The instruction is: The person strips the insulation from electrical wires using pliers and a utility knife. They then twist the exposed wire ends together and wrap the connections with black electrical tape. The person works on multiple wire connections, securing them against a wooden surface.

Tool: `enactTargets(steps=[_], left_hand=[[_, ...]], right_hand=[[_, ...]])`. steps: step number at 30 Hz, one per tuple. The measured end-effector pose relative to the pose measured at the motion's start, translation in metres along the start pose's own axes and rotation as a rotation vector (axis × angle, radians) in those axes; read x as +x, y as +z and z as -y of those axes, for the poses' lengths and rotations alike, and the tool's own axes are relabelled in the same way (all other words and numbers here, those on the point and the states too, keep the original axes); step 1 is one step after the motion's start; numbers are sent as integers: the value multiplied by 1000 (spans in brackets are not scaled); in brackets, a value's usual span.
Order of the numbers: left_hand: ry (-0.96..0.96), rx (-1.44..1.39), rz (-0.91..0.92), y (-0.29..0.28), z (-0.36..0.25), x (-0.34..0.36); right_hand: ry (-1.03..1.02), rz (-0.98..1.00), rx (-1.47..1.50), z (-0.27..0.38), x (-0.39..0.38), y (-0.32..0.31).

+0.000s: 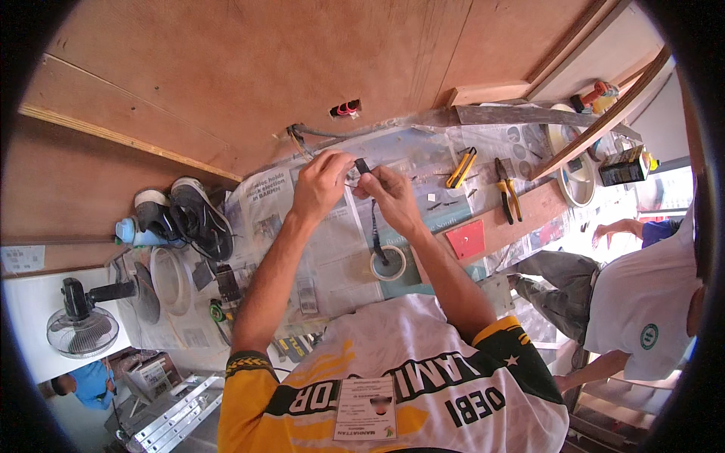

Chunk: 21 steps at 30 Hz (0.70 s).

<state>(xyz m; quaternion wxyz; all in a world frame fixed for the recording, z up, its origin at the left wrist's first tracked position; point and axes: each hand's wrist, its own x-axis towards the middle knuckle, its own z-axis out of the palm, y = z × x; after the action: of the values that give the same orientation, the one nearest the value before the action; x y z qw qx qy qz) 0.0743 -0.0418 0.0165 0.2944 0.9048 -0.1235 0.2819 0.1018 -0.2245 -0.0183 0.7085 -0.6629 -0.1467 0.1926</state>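
My left hand is closed in a pinch near the wooden panel, and its fingertips hide whatever they hold. Close against it, my right hand pinches a small black piece, perhaps tape. Below the right hand a thin dark strip hangs toward a pale tape roll lying on the newspaper. Thin wires come out by the panel's lower edge and run toward my left hand. Pink-red wires show in a cut-out of the panel above.
Newspaper covers the work surface. To the right lie a yellow utility knife, yellow-handled pliers, a red card and a plank. Dark shoes stand left, above a fan. Another person is at right.
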Motion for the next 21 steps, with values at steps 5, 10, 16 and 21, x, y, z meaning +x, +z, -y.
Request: enactTargets(steps=[5,10,16,21], left_hand=[[38,42,7,12,-3,-5],[-42,-60,39,6,-11,5],[-127,-180,170,-6,-11,2],[-267,-209,341,-18,1,11]], right_hand=[[103,-103,224,29,-28,15],[52,-94,-256,25,-23,-9],[-411,-151,-654,-3,42,-25],[-763,-62,-1028,26,52,-35]])
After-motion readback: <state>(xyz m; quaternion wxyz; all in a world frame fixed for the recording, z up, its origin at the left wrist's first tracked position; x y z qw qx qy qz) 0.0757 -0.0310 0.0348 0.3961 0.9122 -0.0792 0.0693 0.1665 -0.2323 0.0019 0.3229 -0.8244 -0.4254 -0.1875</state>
